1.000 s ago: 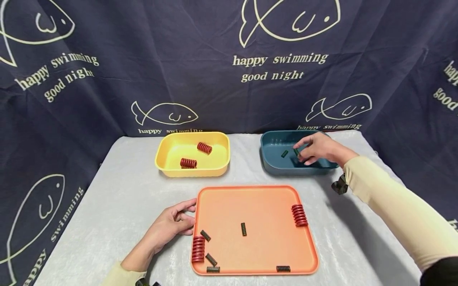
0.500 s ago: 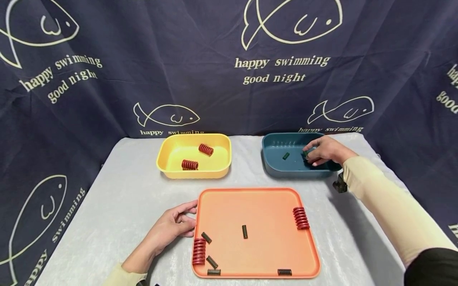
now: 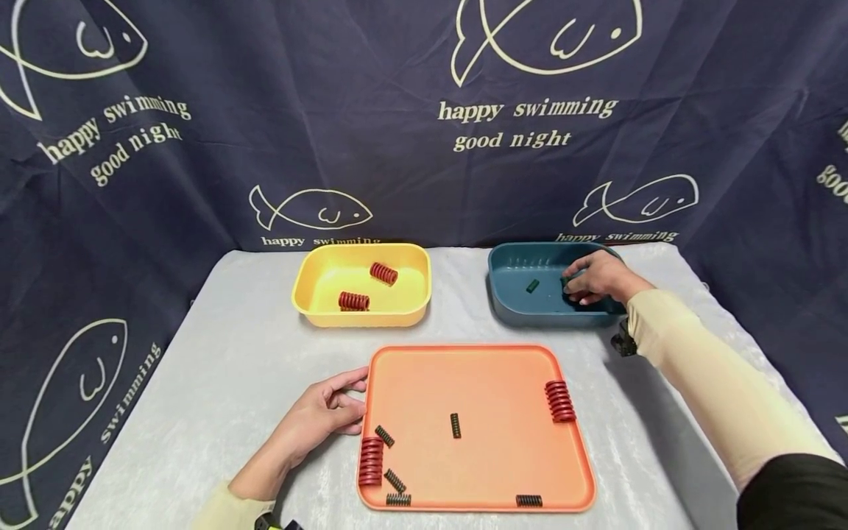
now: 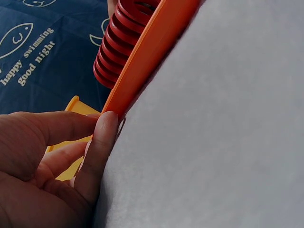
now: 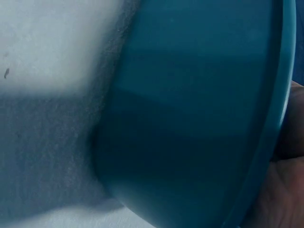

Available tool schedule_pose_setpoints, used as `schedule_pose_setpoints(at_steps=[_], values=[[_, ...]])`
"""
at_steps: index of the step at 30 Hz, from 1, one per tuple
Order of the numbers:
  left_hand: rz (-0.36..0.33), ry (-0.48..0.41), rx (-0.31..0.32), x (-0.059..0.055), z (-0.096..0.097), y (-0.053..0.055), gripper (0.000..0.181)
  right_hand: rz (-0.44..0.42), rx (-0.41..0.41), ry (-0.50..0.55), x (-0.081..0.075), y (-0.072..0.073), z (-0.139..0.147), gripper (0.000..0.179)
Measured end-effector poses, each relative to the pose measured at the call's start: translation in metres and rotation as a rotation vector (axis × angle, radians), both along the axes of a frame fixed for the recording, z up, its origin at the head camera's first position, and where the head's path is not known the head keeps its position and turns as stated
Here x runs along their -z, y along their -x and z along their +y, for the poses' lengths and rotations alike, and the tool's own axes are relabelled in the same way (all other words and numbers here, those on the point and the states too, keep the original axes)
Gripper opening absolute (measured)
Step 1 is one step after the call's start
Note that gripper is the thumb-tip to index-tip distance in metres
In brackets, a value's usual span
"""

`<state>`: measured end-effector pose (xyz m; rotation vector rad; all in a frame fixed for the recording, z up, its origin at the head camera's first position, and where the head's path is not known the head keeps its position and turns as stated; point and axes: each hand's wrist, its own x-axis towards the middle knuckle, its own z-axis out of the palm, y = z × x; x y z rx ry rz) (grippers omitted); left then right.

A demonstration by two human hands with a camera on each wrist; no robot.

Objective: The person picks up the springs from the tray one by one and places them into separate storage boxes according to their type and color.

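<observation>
My left hand pinches the left rim of an orange tray between thumb and finger, as the left wrist view also shows. On the tray lie a large red spring at the left, another red spring at the right, and several small dark springs, one dark spring near the middle. My right hand reaches into a blue bin, fingers curled at a small green spring, mostly hidden by the fingers. Left of it, another green spring lies on the bin floor.
A yellow bin holding two red springs stands behind the tray, left of the blue bin. A grey-white cloth covers the table. Dark blue curtains with fish drawings hang behind and at both sides.
My right hand has moved slightly right inside the blue bin, the green spring at its fingertips shifting with it. My left hand stays at the tray rim.
</observation>
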<state>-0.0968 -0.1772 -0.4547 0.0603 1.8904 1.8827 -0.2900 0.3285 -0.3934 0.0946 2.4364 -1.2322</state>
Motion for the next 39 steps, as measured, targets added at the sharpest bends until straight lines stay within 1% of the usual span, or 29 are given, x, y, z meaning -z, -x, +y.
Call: schedule_pose_setpoints(at_steps=[7, 13, 21, 23, 26, 28, 32, 35, 39], values=[[0.001, 0.007, -0.001, 0.000, 0.000, 0.001, 0.065, 0.017, 0.013, 0.015, 0.003, -0.001, 0.005, 0.048], [0.003, 0.002, -0.001, 0.000, 0.000, 0.001, 0.065, 0.043, 0.016, 0.044, 0.000, -0.007, 0.003, 0.044], [0.002, 0.018, -0.009, 0.000, 0.000, 0.001, 0.064, 0.115, 0.001, 0.029, -0.012, -0.017, -0.012, 0.043], [0.003, 0.021, -0.012, 0.001, 0.001, 0.001, 0.064, 0.133, 0.005, 0.043, -0.015, -0.020, -0.016, 0.045], [0.004, 0.022, -0.013, 0.001, 0.001, 0.001, 0.064, 0.152, 0.009, 0.100, -0.021, -0.025, -0.023, 0.046], [0.003, 0.021, -0.011, 0.001, 0.001, 0.001, 0.064, 0.156, 0.000, 0.145, -0.026, -0.031, -0.028, 0.048], [0.000, 0.017, -0.006, 0.001, 0.001, 0.001, 0.064, 0.158, -0.042, 0.213, -0.037, -0.044, -0.039, 0.048], [0.001, 0.018, -0.006, 0.001, 0.002, 0.001, 0.064, 0.166, -0.096, 0.232, -0.042, -0.053, -0.049, 0.047], [0.003, 0.022, -0.007, 0.001, 0.002, 0.001, 0.064, 0.167, -0.165, 0.250, -0.045, -0.065, -0.063, 0.043]])
